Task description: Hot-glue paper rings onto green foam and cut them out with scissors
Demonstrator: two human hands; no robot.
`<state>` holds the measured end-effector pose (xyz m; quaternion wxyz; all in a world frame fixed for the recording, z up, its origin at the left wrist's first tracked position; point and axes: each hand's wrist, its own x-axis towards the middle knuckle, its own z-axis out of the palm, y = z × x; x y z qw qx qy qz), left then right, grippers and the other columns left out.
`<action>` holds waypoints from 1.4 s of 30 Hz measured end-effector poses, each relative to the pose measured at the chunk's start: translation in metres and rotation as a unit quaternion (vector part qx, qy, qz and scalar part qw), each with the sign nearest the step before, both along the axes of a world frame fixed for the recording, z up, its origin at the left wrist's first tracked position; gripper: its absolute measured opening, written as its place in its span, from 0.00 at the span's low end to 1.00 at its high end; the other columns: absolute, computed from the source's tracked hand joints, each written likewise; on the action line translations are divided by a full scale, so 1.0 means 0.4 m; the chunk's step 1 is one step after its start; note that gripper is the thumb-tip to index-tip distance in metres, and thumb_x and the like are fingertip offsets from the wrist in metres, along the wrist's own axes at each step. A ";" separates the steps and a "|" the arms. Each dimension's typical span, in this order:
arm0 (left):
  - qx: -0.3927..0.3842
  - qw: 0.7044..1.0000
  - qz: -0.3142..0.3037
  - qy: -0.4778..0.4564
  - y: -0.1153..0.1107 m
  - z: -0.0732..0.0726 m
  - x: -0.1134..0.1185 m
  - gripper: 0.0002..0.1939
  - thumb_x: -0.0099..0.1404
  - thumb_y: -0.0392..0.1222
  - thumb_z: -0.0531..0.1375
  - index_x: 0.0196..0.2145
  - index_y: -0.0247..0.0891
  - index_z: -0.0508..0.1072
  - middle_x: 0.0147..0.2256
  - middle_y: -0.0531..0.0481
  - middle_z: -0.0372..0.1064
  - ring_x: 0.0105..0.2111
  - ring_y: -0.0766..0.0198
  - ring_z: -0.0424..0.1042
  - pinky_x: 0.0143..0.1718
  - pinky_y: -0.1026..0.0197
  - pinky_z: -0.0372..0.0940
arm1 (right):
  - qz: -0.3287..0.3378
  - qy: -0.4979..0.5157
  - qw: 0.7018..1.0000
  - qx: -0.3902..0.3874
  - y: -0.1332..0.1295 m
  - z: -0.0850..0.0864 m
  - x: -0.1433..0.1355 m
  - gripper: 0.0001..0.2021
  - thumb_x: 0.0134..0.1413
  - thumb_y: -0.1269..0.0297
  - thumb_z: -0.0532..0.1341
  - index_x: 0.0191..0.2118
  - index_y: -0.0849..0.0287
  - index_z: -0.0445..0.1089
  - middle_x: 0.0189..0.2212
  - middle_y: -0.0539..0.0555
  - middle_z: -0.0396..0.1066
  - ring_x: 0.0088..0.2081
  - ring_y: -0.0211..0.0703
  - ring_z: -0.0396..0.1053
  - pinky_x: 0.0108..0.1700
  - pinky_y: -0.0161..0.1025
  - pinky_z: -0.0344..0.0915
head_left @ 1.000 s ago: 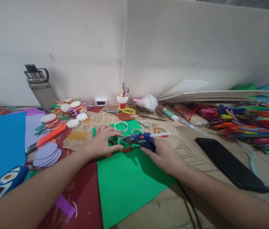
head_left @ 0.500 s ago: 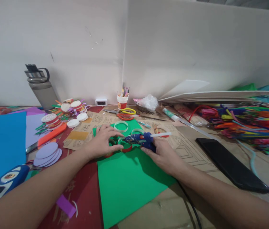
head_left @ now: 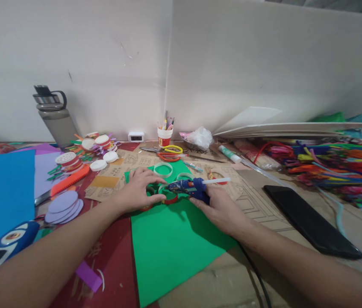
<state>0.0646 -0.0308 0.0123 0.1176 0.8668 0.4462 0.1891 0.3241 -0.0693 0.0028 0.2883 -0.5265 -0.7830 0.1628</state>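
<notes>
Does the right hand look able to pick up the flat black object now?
Probably not directly: the right hand holds the glue gun, though nothing seems to block the flat black object.

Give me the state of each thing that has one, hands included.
Left hand: at the rings, grip unclear
Right hand: closed around the glue gun
Glue gun: held, glue stick protruding from its back
Rings: resting on the green sheet
Green sheet: spread flat
Bottle: standing, lidded
Cup: upright, holding pens
Phone: lying flat, unlit
</notes>
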 end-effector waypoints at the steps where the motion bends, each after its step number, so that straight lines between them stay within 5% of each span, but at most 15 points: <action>1: 0.000 1.000 0.000 0.001 0.000 0.000 0.000 0.20 0.60 0.57 0.63 0.48 0.49 0.77 0.50 0.47 0.71 0.54 0.47 0.62 0.58 0.41 0.51 | -0.001 -0.001 1.000 -0.001 0.000 -0.001 0.000 0.10 0.56 0.60 0.60 0.28 0.55 0.61 0.25 0.53 0.67 0.29 0.44 0.64 0.31 0.40 0.59; 42: -0.001 1.000 -0.001 -0.003 0.002 -0.003 -0.002 0.21 0.60 0.58 0.63 0.48 0.49 0.77 0.50 0.48 0.71 0.54 0.48 0.61 0.58 0.42 0.51 | 0.008 0.003 1.000 0.009 -0.002 0.005 -0.003 0.09 0.55 0.62 0.60 0.27 0.55 0.62 0.25 0.52 0.67 0.28 0.43 0.64 0.30 0.39 0.58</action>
